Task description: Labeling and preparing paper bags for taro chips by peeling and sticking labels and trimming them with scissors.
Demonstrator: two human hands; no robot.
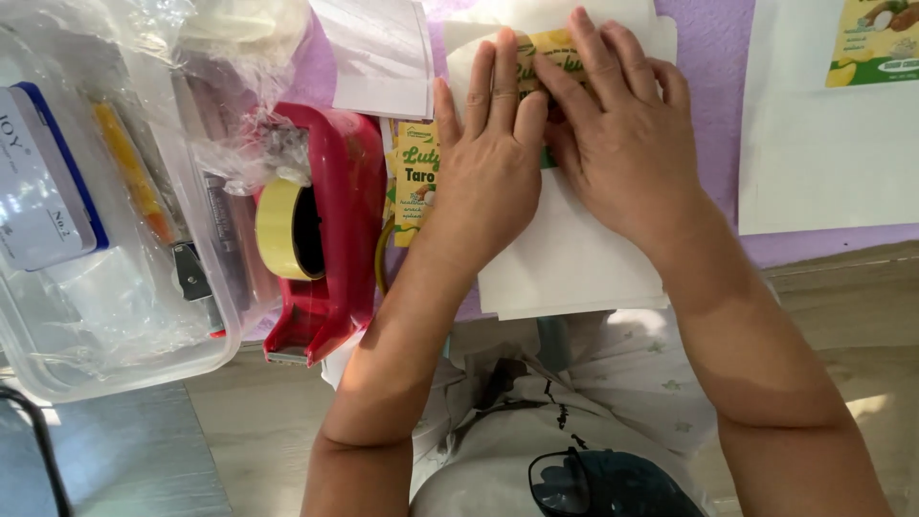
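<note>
Head view, looking down at a purple table (pixel 713 57).

Left hand (pixel 488 163): palm down, upper centre of frame, fingers straight and close together, lying flat. Nothing gripped. Fingertips rest on a yellow-and-green label (pixel 548 45) at the top centre.

Right hand (pixel 617 134): palm down, just right of the left hand, the two touching along the index fingers. Fingers slightly spread and flat, pressing, not gripping. Its fingertips cover the right part of the same label.

The label: lies on a white paper sheet (pixel 574 258) that runs from the top of the frame down to the table edge at centre. Only a strip of the label shows between and above the fingers of both hands, with a sliver of green at the left hand's knuckles; the rest is under the hands.

A second yellow label (pixel 416 177) lies just left of the left wrist, partly under it, between the wrist and a red tape dispenser (pixel 330 239) holding a yellowish tape roll (pixel 280 230).

Left of frame: clear plastic box (pixel 115 325) with crumpled plastic wrap and stationery inside.

Upper right: another white sheet (pixel 823 153) with a printed label at its top corner, well apart from the hands.
</note>
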